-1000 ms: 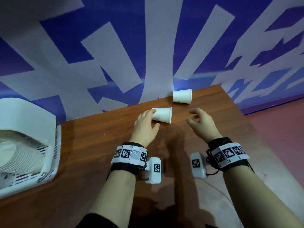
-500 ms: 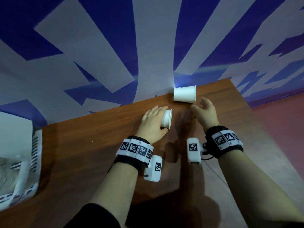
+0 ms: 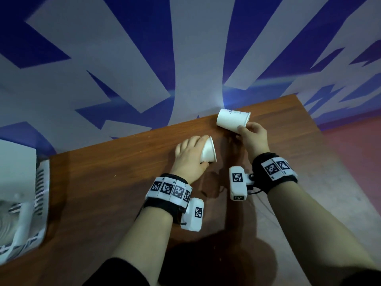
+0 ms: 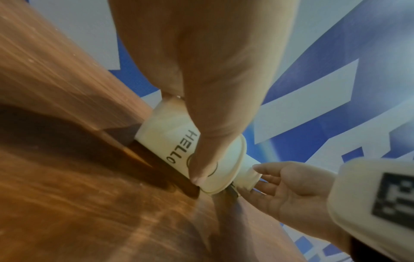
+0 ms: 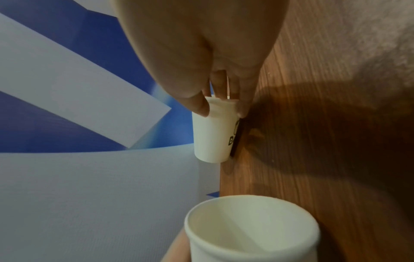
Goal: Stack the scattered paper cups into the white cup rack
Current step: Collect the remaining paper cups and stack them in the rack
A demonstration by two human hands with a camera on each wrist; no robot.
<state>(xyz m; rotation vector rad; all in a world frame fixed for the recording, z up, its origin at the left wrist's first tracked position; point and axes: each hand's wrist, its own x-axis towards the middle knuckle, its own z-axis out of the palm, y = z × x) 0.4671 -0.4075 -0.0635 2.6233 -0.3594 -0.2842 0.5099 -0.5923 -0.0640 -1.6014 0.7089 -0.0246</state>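
Observation:
Two white paper cups lie on their sides on the brown wooden table. My left hand grips the near cup, printed HELLO, thumb across its side, its mouth turned to the right. By the wall lies the far cup, and my right hand pinches it at the rim end, thumb on one side and fingers on the other. The white cup rack stands at the table's far left, with stacked cups blurred inside it.
A blue and white patterned wall runs along the table's far edge, close behind the far cup. The table's right edge drops to a reddish floor. Bare wood lies between my hands and the rack.
My left hand has closed round the near cup and turned its mouth toward the right. My right hand moved forward to the far cup and took hold of its rim.

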